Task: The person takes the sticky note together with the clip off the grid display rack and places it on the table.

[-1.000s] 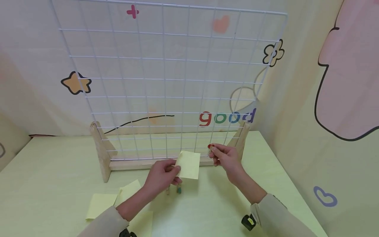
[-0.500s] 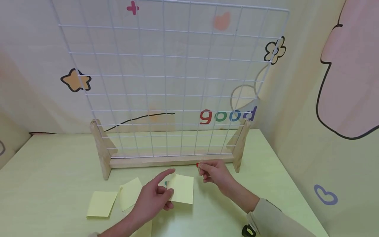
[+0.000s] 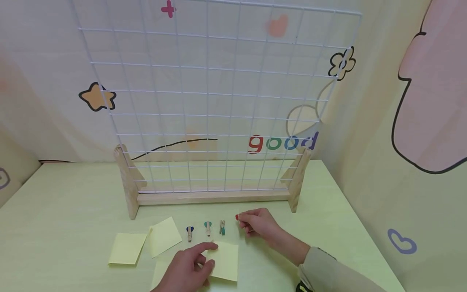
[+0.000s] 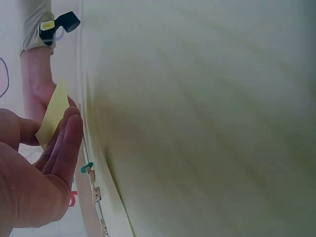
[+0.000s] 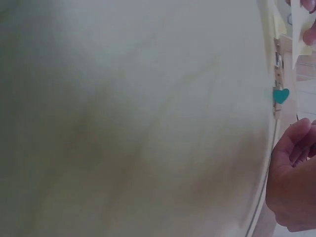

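Observation:
Low in the head view, my left hand [image 3: 187, 265] pinches a pale yellow sticky note [image 3: 225, 263] by its left side, between thumb and fingers. The left wrist view shows that note [image 4: 54, 116] edge-on in the grasp. Farther right, my right hand [image 3: 260, 224] pinches a small clothespin with a red top [image 3: 237, 217]; the fingers hide most of it. Between the note and the rack lie three wooden mini clothespins: one with a dark blue heart [image 3: 190, 233], one with a teal heart [image 3: 208, 228], and one with green [image 3: 222, 227] on its side.
A white wire grid [image 3: 219, 97] stands in a wooden base [image 3: 215, 197] across the back of the table. More yellow notes, one folded-looking [image 3: 127, 248] and one tilted [image 3: 165, 237], lie at the left, with another [image 3: 159, 269] partly under my left hand. Walls rise behind and at right.
Both hands have come down and back from the grid, my left with the note and my right with the red clothespin. The clothespins on the table are now uncovered.

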`<state>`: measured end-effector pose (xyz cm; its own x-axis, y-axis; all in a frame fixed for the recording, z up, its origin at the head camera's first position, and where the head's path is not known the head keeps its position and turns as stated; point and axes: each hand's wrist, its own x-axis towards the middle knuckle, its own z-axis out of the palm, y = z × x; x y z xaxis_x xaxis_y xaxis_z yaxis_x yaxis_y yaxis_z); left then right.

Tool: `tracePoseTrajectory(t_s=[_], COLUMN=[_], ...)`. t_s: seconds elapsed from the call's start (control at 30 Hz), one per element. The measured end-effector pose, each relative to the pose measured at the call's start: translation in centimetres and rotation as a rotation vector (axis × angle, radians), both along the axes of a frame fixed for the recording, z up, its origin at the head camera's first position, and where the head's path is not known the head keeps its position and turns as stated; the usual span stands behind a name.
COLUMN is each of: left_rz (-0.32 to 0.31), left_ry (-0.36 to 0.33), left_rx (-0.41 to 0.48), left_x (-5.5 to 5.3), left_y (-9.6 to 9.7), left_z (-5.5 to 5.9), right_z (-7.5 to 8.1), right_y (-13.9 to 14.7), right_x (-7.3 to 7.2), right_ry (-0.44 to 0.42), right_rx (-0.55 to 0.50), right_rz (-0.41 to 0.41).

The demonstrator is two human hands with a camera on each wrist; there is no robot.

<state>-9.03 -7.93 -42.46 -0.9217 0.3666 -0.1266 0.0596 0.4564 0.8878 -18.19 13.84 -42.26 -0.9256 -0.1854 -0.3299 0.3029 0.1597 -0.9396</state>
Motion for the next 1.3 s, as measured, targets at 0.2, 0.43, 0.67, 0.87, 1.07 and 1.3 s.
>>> tracePoseTrajectory(t_s=[0.2, 0.43, 0.67, 0.87, 1.07, 1.3], left_rz=[-0.026, -0.027, -0.033, -0.02, -0.006, -0.019], left_ry=[0.09, 0.088, 0.07, 0.074, 0.131, 0.193], left_rx=[-0.142, -0.233, -0.273, -0.293, -0.374, -0.329], left_x=[0.3, 0.3, 0.3, 0.5, 0.5, 0.1], left_y=[0.1, 0.2, 0.2, -0.1, -0.3, -1.0], left_z=[-0.4, -0.3, -0.3, -0.3, -0.1, 0.5], right_z=[-0.8, -1.2, -1.5, -1.6, -1.5, -1.5], right_y=[-0.5, -0.7, -0.7, -0.9, -0.8, -0.4], right_x=[0.1, 0.2, 0.4, 0.4, 0.4, 0.2], right_ry=[0.02, 0.084, 0.112, 0.112, 0.097, 0.044], right_rx=[0.053, 0.095, 0.114, 0.101, 0.057, 0.001], right_rz=[0.013, 0.047, 0.017, -0.012, -0.006, -0.031])
